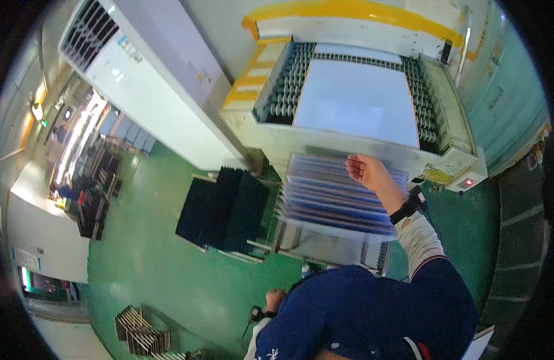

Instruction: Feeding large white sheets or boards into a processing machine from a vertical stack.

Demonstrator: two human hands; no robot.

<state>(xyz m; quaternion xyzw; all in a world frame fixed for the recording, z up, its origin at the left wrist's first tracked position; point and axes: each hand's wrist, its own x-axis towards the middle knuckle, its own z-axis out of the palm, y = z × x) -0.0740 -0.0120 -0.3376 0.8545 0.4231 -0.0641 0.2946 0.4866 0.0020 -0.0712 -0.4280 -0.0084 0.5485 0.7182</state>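
Note:
My right hand (pixel 365 172) is raised in front of the roller machine, above a slotted rack of thin upright panels (pixel 340 195). Its fingers are loosely bent, slightly apart, with nothing visible in them. On the machine's rollers (pixel 283 99) lies a large flat pale blue panel (pixel 361 99) with thin orange side edges. My left hand (pixel 275 299) hangs low beside my body, over the green floor. Its fingers are mostly hidden, and I cannot tell whether it holds anything. Both wrists wear a dark strap with a small device.
Left of the panel rack stands a black slotted rack (pixel 226 207). A tall white cabinet unit (pixel 151 90) with a grille rises at the machine's left. A smaller metal rack (pixel 142 333) sits on the floor at lower left. A control box (pixel 467 183) is fixed at the machine's right corner.

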